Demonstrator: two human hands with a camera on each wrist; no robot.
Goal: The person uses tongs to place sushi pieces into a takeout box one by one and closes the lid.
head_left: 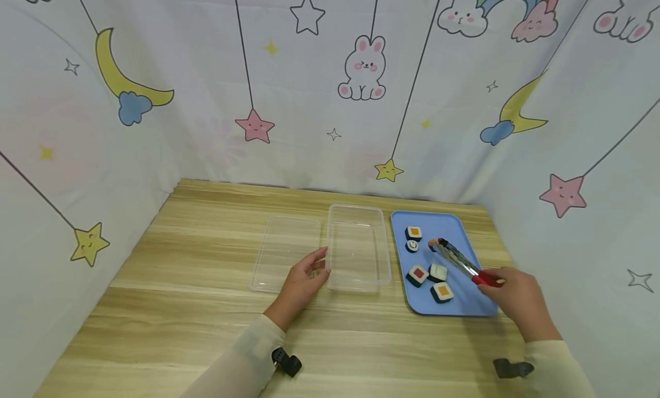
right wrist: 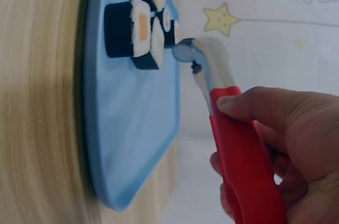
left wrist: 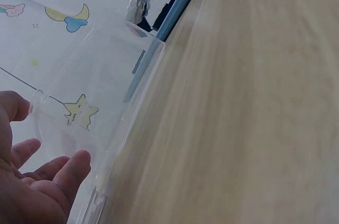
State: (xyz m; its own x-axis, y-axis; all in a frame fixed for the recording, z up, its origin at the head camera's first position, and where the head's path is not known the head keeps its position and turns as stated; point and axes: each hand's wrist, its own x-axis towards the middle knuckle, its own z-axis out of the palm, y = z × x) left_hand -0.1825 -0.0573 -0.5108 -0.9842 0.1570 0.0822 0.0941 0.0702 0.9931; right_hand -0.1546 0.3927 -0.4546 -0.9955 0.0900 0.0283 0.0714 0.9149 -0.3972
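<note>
Head view: my right hand [head_left: 518,300], by the right edge of the blue tray [head_left: 469,302], holds red-handled tongs [head_left: 461,261], fingers curled round the handles and thumb laid along them. The tongs' long axis slants forward and leftward over the tray, and at the tips is a small orange piece [head_left: 432,244], above the tray's far half. Whether the tips clamp it or only touch it, I cannot tell. Five sushi pieces [head_left: 442,293] sit on the tray, mostly in its left half.

The relation that matters most, I judge, is that the clear box [head_left: 356,249] lies just left of the tray, its long side running away from me beside the tray's. My right hand is nearer the sushi; my left hand [head_left: 303,283] is nearer the box, at the wall facing away from the tray, fingers loosely spread, a fingertip seemingly touching the rim. A flat clear lid [head_left: 289,243] lies farther left of the tray, beyond the box.

Under the tray is a wood-grained table [head_left: 361,352]; past its far edge hangs a white cloth [head_left: 289,71] printed with stars, moons and a rabbit.
</note>
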